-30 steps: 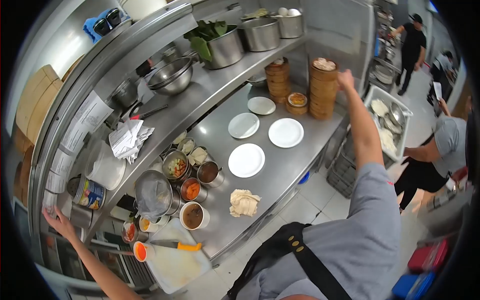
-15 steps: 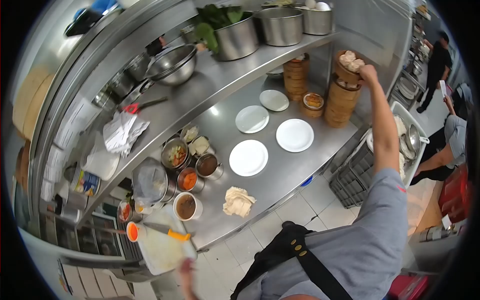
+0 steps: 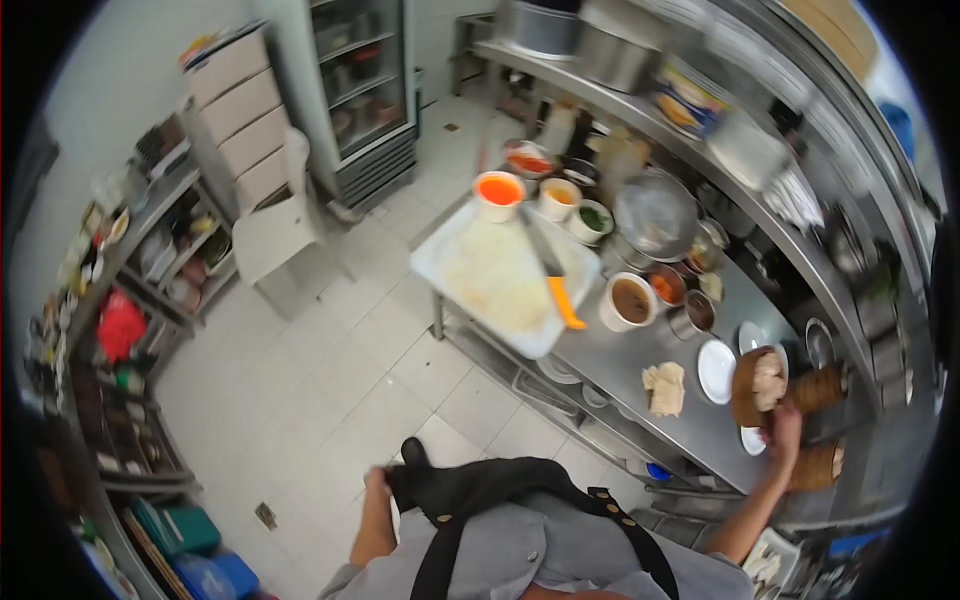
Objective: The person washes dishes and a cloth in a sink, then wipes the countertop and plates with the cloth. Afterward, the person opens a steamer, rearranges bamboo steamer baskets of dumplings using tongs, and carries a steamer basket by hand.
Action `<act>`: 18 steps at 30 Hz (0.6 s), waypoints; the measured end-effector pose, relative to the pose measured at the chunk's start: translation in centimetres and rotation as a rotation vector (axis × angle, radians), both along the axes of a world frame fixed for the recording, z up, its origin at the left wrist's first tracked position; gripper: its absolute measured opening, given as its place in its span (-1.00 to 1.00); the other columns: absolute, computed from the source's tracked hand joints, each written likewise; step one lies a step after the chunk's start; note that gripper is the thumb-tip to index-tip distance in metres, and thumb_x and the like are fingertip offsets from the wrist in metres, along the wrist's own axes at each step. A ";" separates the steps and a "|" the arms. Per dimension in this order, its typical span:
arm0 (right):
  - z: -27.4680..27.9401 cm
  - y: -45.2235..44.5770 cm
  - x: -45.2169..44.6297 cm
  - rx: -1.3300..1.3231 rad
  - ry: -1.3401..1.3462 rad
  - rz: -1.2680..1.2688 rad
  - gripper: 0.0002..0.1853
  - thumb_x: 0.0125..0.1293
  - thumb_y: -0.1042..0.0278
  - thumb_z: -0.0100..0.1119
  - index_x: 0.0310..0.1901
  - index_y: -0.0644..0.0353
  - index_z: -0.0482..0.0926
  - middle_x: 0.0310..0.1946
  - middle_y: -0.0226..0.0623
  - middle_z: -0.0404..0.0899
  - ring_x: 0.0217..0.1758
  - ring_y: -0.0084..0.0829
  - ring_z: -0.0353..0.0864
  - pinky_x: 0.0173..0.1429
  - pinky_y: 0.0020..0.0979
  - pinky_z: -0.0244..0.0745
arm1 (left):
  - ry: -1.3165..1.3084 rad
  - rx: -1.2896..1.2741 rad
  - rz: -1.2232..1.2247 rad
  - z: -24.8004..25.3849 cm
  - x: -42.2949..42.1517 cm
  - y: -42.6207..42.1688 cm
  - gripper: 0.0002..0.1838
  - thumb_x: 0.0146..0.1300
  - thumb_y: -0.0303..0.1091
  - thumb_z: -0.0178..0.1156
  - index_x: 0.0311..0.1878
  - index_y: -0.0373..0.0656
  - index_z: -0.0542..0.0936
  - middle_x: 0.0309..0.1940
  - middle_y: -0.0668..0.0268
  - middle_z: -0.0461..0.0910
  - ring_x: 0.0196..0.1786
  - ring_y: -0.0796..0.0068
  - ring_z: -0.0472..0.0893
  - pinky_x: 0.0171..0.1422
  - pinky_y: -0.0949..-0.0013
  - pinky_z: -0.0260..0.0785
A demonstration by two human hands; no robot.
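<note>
My right hand (image 3: 784, 432) grips the lower side of a round bamboo steamer basket (image 3: 745, 388). Pale dumplings (image 3: 769, 380) lie inside it. The basket is held over the steel counter, above the plates, tilted in my view. Behind my wrist stands another bamboo steamer stack (image 3: 815, 468), and a further stack (image 3: 820, 386) is just beyond the basket. White plates (image 3: 716, 371) lie beside and partly under the held basket. My left hand (image 3: 376, 482) is low at my side against the black apron (image 3: 480, 485); its fingers are blurred and partly hidden.
A cutting board (image 3: 490, 285) bears an orange-handled knife (image 3: 562, 295) and a tub of orange sauce (image 3: 499, 192). A brown sauce tub (image 3: 629, 302) and crumpled cloth (image 3: 663, 389) sit on the counter (image 3: 640, 430). A steel shelf overhangs it. A chair (image 3: 270, 240) stands across the tiled floor.
My view has swung left. The top basket, which my right hand held at the steamer stack, is now off that stack and over the plates. My left hand has come to my side.
</note>
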State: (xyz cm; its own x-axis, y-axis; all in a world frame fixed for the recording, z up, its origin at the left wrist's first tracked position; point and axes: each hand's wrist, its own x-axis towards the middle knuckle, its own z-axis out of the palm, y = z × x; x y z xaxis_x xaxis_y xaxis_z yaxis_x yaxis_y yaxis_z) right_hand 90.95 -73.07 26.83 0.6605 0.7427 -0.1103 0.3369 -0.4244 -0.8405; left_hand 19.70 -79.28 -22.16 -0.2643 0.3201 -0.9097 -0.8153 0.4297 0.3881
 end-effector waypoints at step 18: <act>-7.1 33.4 -48.0 -0.273 0.214 0.719 -0.74 0.17 0.46 -0.15 -0.09 0.31 0.34 -0.74 -0.22 0.46 -0.84 -0.51 0.39 -0.79 -0.54 0.26 | 2.381 1.683 0.104 67.4 -22.8 15.9 -0.90 0.17 -0.41 0.10 -0.37 -0.24 0.52 -0.36 0.14 0.51 -0.24 0.27 0.49 -0.14 0.22 0.33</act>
State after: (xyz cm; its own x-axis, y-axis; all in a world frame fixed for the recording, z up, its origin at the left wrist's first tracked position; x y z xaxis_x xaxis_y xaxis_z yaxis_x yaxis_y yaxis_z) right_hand 42.94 -39.71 19.70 -0.0265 0.9069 -0.4204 0.4494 -0.3649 -0.8154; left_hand -3.12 -63.41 45.28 0.1774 -0.0744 0.9813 0.7410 -0.6461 -0.1829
